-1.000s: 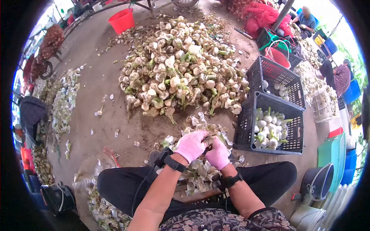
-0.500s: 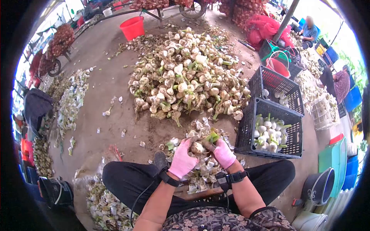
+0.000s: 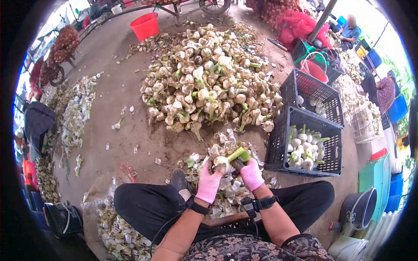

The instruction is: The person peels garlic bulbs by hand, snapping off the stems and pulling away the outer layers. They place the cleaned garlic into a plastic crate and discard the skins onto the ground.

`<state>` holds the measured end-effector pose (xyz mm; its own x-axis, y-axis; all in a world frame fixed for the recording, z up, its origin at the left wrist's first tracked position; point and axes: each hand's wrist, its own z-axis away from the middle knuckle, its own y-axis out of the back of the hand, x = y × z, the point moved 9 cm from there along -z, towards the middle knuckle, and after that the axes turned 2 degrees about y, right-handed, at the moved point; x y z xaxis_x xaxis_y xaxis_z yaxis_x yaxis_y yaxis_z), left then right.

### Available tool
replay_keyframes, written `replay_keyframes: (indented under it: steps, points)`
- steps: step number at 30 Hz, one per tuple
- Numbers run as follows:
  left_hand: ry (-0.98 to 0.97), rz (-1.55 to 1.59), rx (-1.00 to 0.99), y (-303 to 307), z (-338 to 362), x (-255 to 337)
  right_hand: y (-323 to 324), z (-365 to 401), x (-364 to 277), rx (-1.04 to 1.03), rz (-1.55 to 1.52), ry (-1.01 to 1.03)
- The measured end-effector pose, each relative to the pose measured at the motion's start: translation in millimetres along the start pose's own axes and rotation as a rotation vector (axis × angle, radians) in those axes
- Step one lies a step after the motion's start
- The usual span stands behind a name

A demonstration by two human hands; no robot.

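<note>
My left hand (image 3: 208, 179), in a pink glove with dirty fingertips, is closed around a garlic bulb (image 3: 221, 162). The bulb's thick green stem (image 3: 235, 154) points up and to the right. Close beside it, my right hand (image 3: 251, 175), gloved the same way, has its fingers closed on a green outer leaf (image 3: 246, 155) by the stem; the exact grip is partly hidden. Below both hands, peeled garlic skins (image 3: 226, 195) lie between my legs. A large heap of untrimmed garlic (image 3: 204, 82) rises in front of me.
To the right stands a black crate (image 3: 272, 148) with cleaned garlic bulbs (image 3: 306, 148), and behind it another black crate (image 3: 333, 98) holds a few bulbs. A red bucket (image 3: 145, 27) is behind the heap. A dark bucket (image 3: 359, 209) stands at lower right. Other people sit at far right.
The garlic has turned in my left hand, so its pale bulb and long green stem now show. My right hand holds a green leaf beside the stem. The view has shifted slightly.
</note>
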<state>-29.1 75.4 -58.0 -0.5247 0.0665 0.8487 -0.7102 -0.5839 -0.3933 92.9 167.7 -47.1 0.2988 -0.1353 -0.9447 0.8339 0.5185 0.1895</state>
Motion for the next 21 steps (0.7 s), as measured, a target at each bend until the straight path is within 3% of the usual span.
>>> replay_keyframes:
  steps: [1, 3, 5, 7, 8, 9, 10, 14, 18, 21]
  points:
    - [-0.168, -0.318, 0.025, -1.4, 1.5, 11.4, -1.0, 0.8, 1.5, 0.013, -0.005, -0.01]
    - [-0.107, -0.281, 0.057, 7.3, -4.8, 4.8, 1.5, 7.3, -18.4, 0.046, 0.1, 0.094]
    - [0.208, 0.001, -0.06, 1.1, -0.7, -4.8, 4.0, 6.1, -25.1, 0.081, 0.204, 0.199]
    - [0.246, 0.136, -0.065, -1.4, 6.1, -2.3, 8.2, -6.1, -9.1, 0.089, 0.246, 0.252]
    - [0.236, 0.19, -0.143, -7.5, 11.2, 3.8, 18.5, -7.4, -15.9, 0.187, 0.492, 0.285]
    - [0.226, 0.244, -0.219, -12.6, 16.4, 6.8, 26.8, -16.4, 6.1, 0.183, 0.257, 0.156]
    - [0.197, 0.203, -0.226, -0.3, 5.2, -25.5, 29.8, -22.6, 19.6, 0.203, 0.352, 0.178]
    - [0.309, 0.322, -0.213, -1.6, 17.1, -24.2, 29.8, -31.5, 28.4, 0.236, 0.605, 0.257]
    - [0.207, 0.368, -0.374, -21.6, 17.3, -0.2, 46.2, -34.8, 30.6, 0.299, 0.673, 0.19]
    - [0.124, 0.158, -0.299, -8.4, 7.3, -5.7, 37.8, -17.1, -5.6, 0.118, 0.399, 0.209]
